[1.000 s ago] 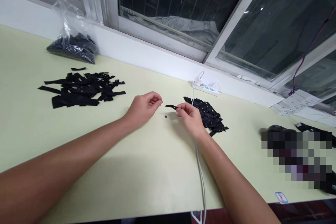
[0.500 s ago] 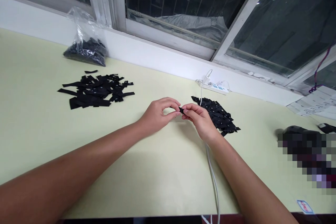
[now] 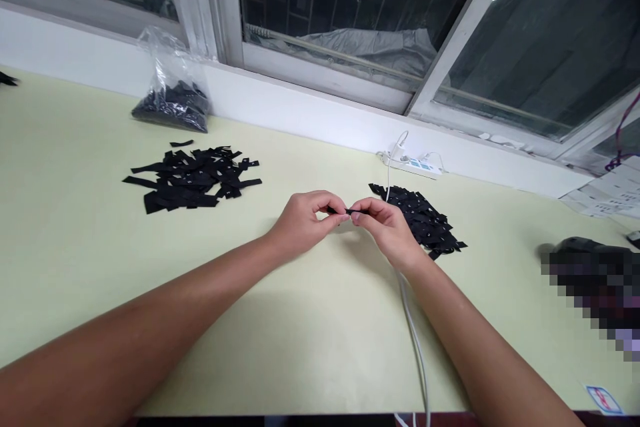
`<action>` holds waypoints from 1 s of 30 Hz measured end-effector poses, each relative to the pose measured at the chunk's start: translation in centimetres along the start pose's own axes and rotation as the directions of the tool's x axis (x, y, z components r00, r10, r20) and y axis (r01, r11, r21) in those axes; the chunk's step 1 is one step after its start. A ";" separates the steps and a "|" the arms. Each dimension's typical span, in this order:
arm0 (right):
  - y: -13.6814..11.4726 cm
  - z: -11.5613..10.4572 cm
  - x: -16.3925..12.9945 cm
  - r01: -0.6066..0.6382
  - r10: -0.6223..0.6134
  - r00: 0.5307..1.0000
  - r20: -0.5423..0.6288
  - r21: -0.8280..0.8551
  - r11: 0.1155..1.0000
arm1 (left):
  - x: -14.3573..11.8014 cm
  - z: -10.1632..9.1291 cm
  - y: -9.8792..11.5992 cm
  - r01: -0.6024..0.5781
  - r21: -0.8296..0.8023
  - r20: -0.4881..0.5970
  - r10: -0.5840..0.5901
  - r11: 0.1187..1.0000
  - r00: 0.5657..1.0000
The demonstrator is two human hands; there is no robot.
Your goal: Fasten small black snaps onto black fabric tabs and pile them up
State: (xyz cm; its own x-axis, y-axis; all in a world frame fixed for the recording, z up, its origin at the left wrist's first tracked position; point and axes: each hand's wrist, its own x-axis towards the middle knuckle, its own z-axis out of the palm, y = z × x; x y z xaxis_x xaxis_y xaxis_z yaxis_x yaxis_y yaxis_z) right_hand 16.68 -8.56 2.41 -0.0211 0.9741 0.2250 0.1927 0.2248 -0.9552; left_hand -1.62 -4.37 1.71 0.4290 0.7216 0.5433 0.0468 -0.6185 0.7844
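Pinched between both sets of fingertips is a small black fabric strip (image 3: 350,211), held just above the table. My left hand (image 3: 313,217) grips its left end with thumb and forefinger. At its other end my right hand (image 3: 383,223) is closed on it, thumb against the fingers, which cover much of the strip. A loose pile of black strips (image 3: 193,177) lies to the left, beyond my left hand. Close behind my right hand is a denser pile of black strips (image 3: 423,217) with small light marks, partly covered by that hand.
A clear plastic bag (image 3: 173,90) of black pieces stands against the white ledge. A power strip (image 3: 413,163) lies at the back, its white cable (image 3: 415,333) running under my right wrist to the front edge. White boxes (image 3: 607,190), a dark blurred item (image 3: 580,247) and a label (image 3: 604,399) are at right.
The fingertips of both hands have come closer together on the strip, which now lies flatter between them. The view has shifted slightly left, bringing a dark piece in at the far left edge.
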 end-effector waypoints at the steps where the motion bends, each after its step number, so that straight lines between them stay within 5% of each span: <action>1: 0.0 0.0 0.0 0.006 -0.006 1.000 0.004 -0.003 1.000 | 0.0 0.0 0.0 0.001 0.014 -0.004 -0.001 1.000 1.000; 8: 0.6 -0.2 0.1 0.104 -0.105 0.995 -0.002 -0.105 0.989 | 0.0 -0.2 0.3 -0.008 0.102 -0.023 0.010 0.995 1.000; 12: 0.4 -0.2 -0.2 0.225 -0.232 0.973 -0.003 -0.234 0.946 | 0.1 -0.5 0.1 -0.181 0.207 0.045 0.175 0.961 0.983; 17: -0.8 -0.2 -0.6 0.455 -0.479 0.876 0.052 -0.414 0.788 | 0.2 -0.8 -0.1 -0.443 0.289 0.083 0.439 0.849 0.895; 23: -1.4 -0.3 -0.9 0.549 -0.599 0.799 0.055 -0.473 0.689 | 0.3 -1.0 0.1 -0.506 0.290 0.113 0.496 0.813 0.861; 27: -1.4 -0.5 -1.1 0.525 -0.561 0.826 0.054 -0.434 0.732 | 0.4 -1.1 0.1 -0.523 0.285 0.134 0.507 0.803 0.851; 30: -1.0 -1.0 -0.8 0.430 -0.458 0.889 -0.014 -0.319 0.844 | 0.4 -1.1 0.1 -0.537 0.300 0.154 0.516 0.788 0.843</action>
State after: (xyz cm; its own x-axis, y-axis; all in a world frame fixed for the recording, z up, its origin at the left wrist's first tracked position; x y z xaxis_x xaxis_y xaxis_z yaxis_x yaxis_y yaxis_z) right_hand 17.53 -9.62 3.38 -0.0937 0.7625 0.6401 0.4669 0.6015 -0.6482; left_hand -2.48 -3.83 2.35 0.5249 0.2410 0.8163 0.0767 -0.9686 0.2366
